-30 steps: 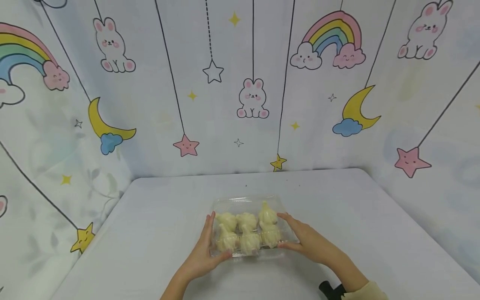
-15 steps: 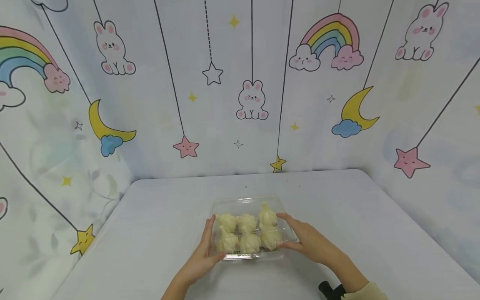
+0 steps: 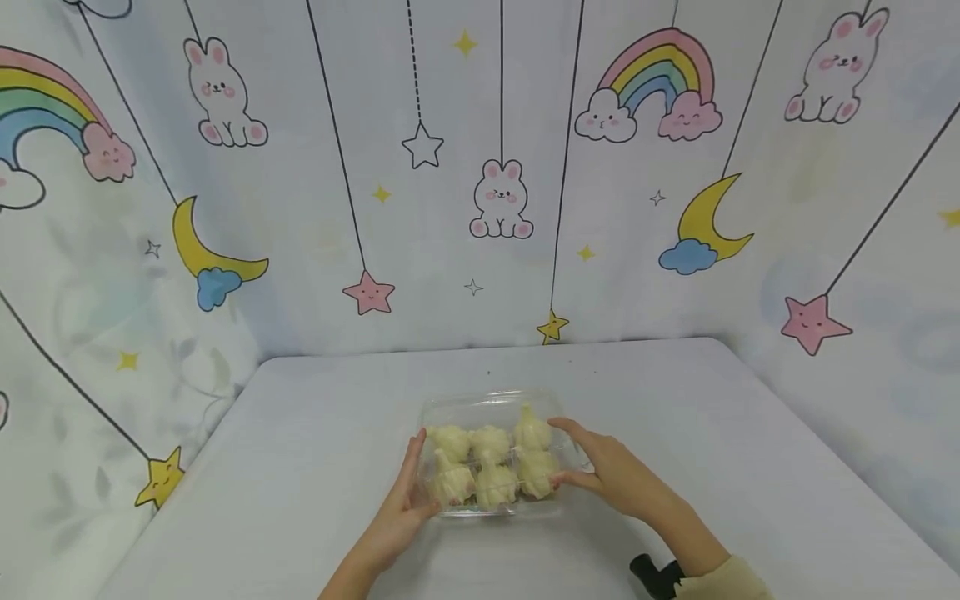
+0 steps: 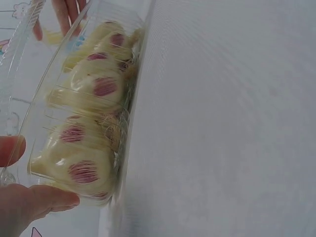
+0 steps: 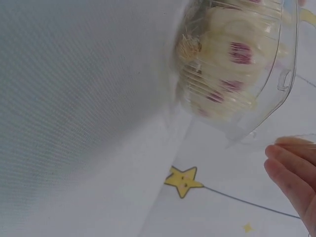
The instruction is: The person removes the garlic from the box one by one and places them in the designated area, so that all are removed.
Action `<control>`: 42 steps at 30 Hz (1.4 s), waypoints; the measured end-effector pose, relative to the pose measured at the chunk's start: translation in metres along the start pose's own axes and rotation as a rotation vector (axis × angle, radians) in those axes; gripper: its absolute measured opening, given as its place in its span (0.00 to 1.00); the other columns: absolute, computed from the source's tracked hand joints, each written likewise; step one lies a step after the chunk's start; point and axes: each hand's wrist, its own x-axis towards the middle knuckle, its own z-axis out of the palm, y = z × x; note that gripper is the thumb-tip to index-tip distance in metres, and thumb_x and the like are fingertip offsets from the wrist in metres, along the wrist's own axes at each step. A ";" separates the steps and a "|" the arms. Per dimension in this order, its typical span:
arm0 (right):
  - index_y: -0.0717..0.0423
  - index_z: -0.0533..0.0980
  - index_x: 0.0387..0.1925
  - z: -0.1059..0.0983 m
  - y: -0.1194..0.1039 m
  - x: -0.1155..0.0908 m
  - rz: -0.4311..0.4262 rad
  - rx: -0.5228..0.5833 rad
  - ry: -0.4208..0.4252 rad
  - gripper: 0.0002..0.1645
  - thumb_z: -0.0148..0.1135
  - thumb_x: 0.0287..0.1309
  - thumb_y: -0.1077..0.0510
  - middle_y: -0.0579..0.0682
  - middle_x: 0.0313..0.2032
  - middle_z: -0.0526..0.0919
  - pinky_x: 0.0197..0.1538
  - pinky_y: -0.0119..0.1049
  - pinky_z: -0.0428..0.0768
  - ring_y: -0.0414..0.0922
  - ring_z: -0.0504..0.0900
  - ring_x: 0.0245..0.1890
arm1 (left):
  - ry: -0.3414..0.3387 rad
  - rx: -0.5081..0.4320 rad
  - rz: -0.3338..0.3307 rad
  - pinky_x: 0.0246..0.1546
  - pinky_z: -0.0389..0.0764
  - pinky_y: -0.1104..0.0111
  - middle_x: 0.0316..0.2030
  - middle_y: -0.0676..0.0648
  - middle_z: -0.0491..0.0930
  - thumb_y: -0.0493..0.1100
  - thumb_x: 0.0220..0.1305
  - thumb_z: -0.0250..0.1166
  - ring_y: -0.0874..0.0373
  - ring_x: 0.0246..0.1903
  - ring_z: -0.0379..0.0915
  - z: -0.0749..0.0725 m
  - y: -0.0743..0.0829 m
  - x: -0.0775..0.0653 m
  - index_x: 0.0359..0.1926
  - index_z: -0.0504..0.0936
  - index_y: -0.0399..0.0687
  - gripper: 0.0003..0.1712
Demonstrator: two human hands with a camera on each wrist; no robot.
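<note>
A clear plastic clamshell box (image 3: 468,410) with several pale garlic bulbs (image 3: 497,486) in it sits on the white table, between my hands. At its left side, my left hand (image 3: 396,518) grips the box, thumb at the near left corner. My right hand (image 3: 617,473) spans the right side, thumb and fingers at the box's edge. Purple patches and root ends show on the bulbs in both wrist views. In the left wrist view, a clear lid edge (image 4: 11,81) stands apart above the tray rim. Right fingers (image 5: 291,175) show by the box's corner in the right wrist view.
The white table (image 3: 300,467) reaches back to a cloth backdrop (image 3: 442,208) printed with rabbits, stars, moons and rainbows. A black object (image 3: 657,575) lies by the right sleeve (image 3: 723,582).
The left thumb has drawn back a little to the left along the box's near edge. The bright glint on the near rim has faded. The right hand holds nearly the same place.
</note>
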 end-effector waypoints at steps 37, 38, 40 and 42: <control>0.52 0.64 0.59 -0.011 -0.008 0.012 -0.011 -0.046 -0.013 0.36 0.55 0.55 0.37 0.57 0.48 0.79 0.48 0.50 0.77 0.53 0.79 0.47 | -0.021 -0.009 0.044 0.59 0.34 0.39 0.68 0.43 0.17 0.21 0.53 0.49 0.39 0.65 0.12 -0.002 0.001 -0.002 0.70 0.27 0.58 0.55; 0.52 0.64 0.59 -0.012 -0.008 0.012 -0.008 -0.050 -0.017 0.36 0.55 0.54 0.37 0.57 0.48 0.79 0.47 0.50 0.77 0.53 0.79 0.47 | -0.024 -0.011 0.046 0.60 0.34 0.39 0.68 0.43 0.17 0.21 0.53 0.49 0.39 0.65 0.12 -0.002 0.000 -0.002 0.70 0.27 0.58 0.55; 0.52 0.64 0.59 -0.013 -0.009 0.012 -0.007 -0.050 -0.025 0.36 0.55 0.55 0.37 0.57 0.48 0.79 0.47 0.51 0.77 0.53 0.79 0.46 | -0.028 -0.011 0.045 0.60 0.34 0.39 0.68 0.43 0.17 0.21 0.53 0.48 0.39 0.65 0.12 -0.002 -0.001 -0.002 0.70 0.27 0.58 0.55; 0.52 0.64 0.59 -0.014 -0.009 0.013 -0.001 -0.055 -0.029 0.35 0.54 0.55 0.37 0.58 0.48 0.79 0.47 0.51 0.77 0.54 0.79 0.46 | -0.029 -0.010 0.045 0.60 0.34 0.39 0.68 0.43 0.17 0.21 0.53 0.48 0.40 0.65 0.12 -0.002 -0.002 -0.001 0.70 0.27 0.57 0.55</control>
